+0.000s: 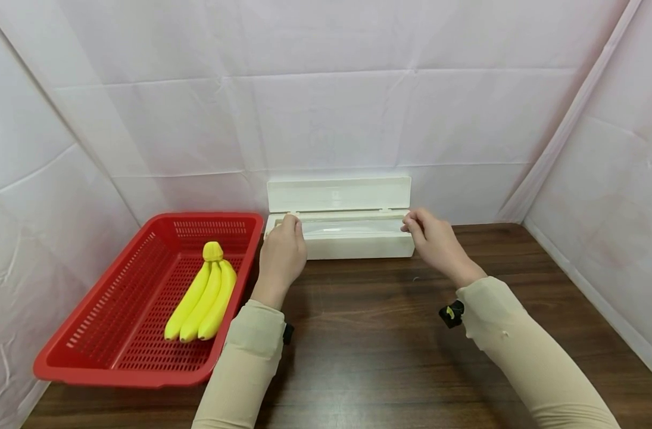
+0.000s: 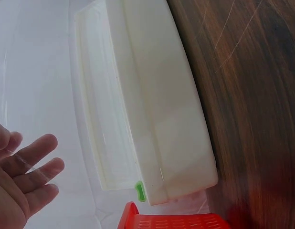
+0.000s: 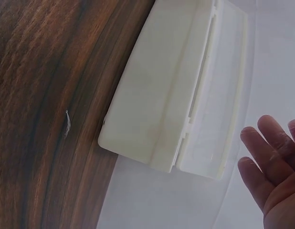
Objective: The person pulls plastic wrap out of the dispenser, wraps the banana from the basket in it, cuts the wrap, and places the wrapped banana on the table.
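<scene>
A long white cling film box [image 1: 358,248] lies at the back of the table, its hinged lid [image 1: 339,193] raised. Clear cling film [image 1: 352,226] stretches between the two hands above the box. The left hand [image 1: 284,253] pinches the film near the box's left end, with thumb and forefinger together. At the other end, the right hand [image 1: 438,243] pinches the film's right corner. In the left wrist view faint film lines cross the left hand's [image 2: 28,186] fingers. The right wrist view cuts off the thumb of the right hand [image 3: 281,167]; its other fingers are loosely spread.
Left of the box stands a red plastic basket [image 1: 111,376] holding a bunch of yellow bananas [image 1: 210,298]. A small green piece [image 2: 140,191] sits at the box's left end. One thin clear scrap [image 3: 67,125] lies on the dark wooden table [image 1: 368,345]. White cloth [image 1: 326,119] hangs behind.
</scene>
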`<action>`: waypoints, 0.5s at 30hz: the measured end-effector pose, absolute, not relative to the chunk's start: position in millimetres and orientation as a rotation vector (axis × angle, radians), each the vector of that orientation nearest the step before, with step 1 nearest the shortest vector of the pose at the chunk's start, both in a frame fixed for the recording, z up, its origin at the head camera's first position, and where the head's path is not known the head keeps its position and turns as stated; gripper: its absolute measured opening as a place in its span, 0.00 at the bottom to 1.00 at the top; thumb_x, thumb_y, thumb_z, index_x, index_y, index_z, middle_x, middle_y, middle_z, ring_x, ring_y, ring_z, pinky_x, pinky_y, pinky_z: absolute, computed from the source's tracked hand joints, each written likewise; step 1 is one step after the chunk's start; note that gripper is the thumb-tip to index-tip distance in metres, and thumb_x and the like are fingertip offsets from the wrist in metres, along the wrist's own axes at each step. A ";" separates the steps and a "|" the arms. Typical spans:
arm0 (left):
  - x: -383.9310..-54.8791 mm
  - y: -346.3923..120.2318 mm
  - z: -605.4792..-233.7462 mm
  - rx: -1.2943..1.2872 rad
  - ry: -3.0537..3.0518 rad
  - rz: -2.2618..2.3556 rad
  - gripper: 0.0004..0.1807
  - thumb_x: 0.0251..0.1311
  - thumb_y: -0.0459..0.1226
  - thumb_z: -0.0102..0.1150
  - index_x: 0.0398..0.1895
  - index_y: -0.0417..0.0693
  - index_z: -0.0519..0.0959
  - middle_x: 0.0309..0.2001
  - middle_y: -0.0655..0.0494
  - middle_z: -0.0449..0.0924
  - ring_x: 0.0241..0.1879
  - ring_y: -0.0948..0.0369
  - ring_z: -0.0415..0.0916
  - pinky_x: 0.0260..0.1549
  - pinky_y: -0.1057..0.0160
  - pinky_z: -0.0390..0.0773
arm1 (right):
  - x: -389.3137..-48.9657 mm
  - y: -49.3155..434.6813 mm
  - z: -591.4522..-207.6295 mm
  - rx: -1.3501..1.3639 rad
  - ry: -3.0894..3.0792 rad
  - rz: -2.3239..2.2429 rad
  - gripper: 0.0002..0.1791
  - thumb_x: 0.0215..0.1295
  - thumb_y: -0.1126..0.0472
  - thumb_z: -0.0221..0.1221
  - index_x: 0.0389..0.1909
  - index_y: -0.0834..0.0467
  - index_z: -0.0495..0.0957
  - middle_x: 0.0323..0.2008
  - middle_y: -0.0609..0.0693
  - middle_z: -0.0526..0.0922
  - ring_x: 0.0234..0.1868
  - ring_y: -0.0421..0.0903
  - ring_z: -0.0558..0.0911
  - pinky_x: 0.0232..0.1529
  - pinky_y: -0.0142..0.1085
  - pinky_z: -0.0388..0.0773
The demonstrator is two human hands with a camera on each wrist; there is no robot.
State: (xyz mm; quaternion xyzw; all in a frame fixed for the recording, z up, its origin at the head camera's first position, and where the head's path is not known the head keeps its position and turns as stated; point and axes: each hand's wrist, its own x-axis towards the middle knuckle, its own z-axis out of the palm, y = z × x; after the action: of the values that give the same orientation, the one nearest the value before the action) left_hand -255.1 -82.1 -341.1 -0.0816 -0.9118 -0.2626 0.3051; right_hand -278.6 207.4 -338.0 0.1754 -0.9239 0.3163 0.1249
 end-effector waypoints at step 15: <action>-251.5 -83.5 -345.8 -0.225 -2.479 -0.713 0.13 0.71 0.39 0.38 0.43 0.40 0.72 0.30 0.43 0.79 0.31 0.47 0.79 0.27 0.51 0.77 | -277.0 209.5 -343.5 0.508 -2.692 0.940 0.20 0.75 0.50 0.38 0.47 0.61 0.71 0.45 0.58 0.83 0.39 0.55 0.82 0.36 0.42 0.72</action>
State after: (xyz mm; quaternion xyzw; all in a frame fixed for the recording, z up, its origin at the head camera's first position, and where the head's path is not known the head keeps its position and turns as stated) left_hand -251.5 -83.5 -345.8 -0.0836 -0.9211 -0.2650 0.2727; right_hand -277.0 209.5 -343.5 0.1740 -0.9225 0.3222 0.1223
